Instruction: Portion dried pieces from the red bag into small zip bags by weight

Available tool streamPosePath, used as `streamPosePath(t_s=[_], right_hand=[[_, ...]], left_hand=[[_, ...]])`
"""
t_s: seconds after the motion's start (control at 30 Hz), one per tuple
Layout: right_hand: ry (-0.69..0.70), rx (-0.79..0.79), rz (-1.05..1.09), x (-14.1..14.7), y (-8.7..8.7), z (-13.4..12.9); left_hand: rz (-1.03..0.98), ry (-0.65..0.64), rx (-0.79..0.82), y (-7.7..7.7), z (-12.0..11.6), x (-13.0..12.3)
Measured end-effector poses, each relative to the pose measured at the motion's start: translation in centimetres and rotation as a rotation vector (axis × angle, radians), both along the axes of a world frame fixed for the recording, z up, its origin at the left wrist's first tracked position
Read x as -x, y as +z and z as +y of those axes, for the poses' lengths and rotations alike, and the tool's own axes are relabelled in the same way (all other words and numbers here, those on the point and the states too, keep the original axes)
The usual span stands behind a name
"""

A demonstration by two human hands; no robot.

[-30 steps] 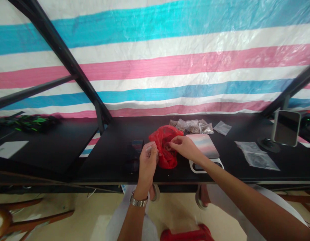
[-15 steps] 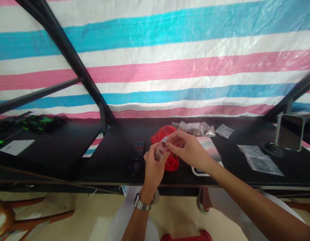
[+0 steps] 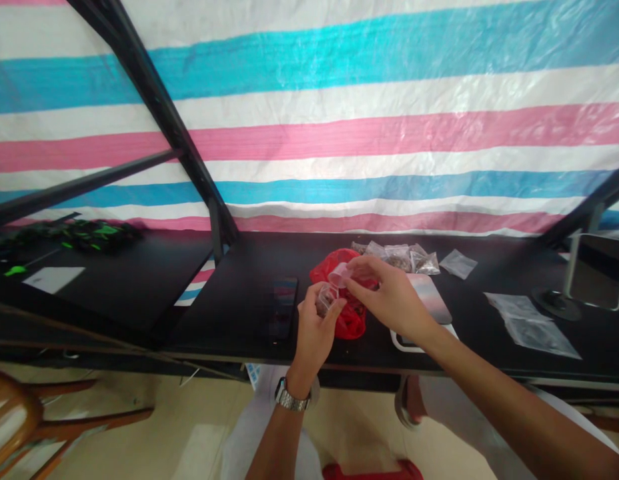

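Note:
My left hand (image 3: 313, 328), a metal-band watch on its wrist, pinches a small clear plastic bag (image 3: 326, 299) with some brown bits in it. My right hand (image 3: 392, 297) grips a small translucent cup (image 3: 339, 274) by its side, tilted just above the bag's mouth. What the cup holds cannot be made out. Beneath both hands a red plastic bag (image 3: 350, 327) lies open on the black table, dark brown contents partly showing. Right of it, partly under my right forearm, is a flat white device with a silver plate (image 3: 432, 299), like a small scale.
Several filled clear bags (image 3: 399, 257) lie behind the hands, with a flat clear bag (image 3: 458, 264) beside them. More flat bags (image 3: 534, 327) are at right, near a phone on a stand (image 3: 597, 272). A dark phone (image 3: 283, 308) lies left. Striped sheeting hangs behind.
The cup has come up a little and apart from the small bag's mouth, and now shows more of itself. The view has shifted slightly left.

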State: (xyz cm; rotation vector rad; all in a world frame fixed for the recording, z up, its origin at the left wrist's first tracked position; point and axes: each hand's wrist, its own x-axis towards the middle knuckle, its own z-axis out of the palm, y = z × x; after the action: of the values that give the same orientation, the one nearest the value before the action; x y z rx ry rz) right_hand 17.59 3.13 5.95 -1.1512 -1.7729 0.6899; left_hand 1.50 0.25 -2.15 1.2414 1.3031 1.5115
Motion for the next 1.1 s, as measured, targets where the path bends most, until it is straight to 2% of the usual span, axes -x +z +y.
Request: streamPosePath(t_s=[0.07,0.13,0.2,0.3,0.37,0.43,0.53,0.6,0.67,0.73,0.83,0.93,1.0,1.1], right_hand=[[-0.093,0.073,0.024,-0.4,-0.8,0.9],[-0.130,0.150,-0.087,-0.6,-1.6,1.7],[-0.090,0.199,-0.259,-0.6,-2.2,2.2],[-0.045,0.149,-0.384,-0.4,-2.3,1.8],[-0.025,0.098,-0.288,-0.5,-1.9,1.0],[0.077,0.128,-0.105,-0.6,-1.3,-0.1],[0.264,0.250,0.059,-1.1,-0.5,-1.7],[0.283,0.278,0.051,-1.8,-0.5,-2.3],[0.200,0.252,0.020,-3.1,-0.9,-2.3],[0.029,0.232,0.021,-5.3,-1.7,-1.7],[-0.286,0.256,0.029,-9.4,-3.2,-0.4],[-0.411,0.294,-0.150,-12.5,-4.7,0.8],[-0.478,0.230,-0.247,-13.4,-5.6,1.1],[-0.640,0.026,-0.254,-14.1,-6.5,1.0]], left_hand=[[-0.007,0.013,-0.027,0.0,0.1,0.1],[-0.061,0.027,-0.075,0.3,0.1,0.2],[-0.146,0.016,-0.117,0.8,0.0,0.5],[-0.270,-0.060,-0.103,1.3,-0.1,0.8],[-0.345,-0.130,-0.035,1.4,-0.2,0.7],[-0.363,-0.192,0.021,1.3,-0.3,0.2],[-0.261,-0.265,0.004,1.1,-0.6,-1.0],[-0.170,-0.309,-0.043,1.1,-0.7,-2.0],[-0.101,-0.335,-0.093,1.0,-0.7,-3.0],[-0.044,-0.325,-0.160,0.7,-0.6,-3.8],[0.116,-0.171,-0.287,0.5,-0.3,-4.5],[0.327,0.024,-0.410,0.6,-0.2,-4.6],[0.401,0.084,-0.469,0.8,-0.2,-4.5],[0.429,0.155,-0.511,0.8,-0.2,-4.5]])
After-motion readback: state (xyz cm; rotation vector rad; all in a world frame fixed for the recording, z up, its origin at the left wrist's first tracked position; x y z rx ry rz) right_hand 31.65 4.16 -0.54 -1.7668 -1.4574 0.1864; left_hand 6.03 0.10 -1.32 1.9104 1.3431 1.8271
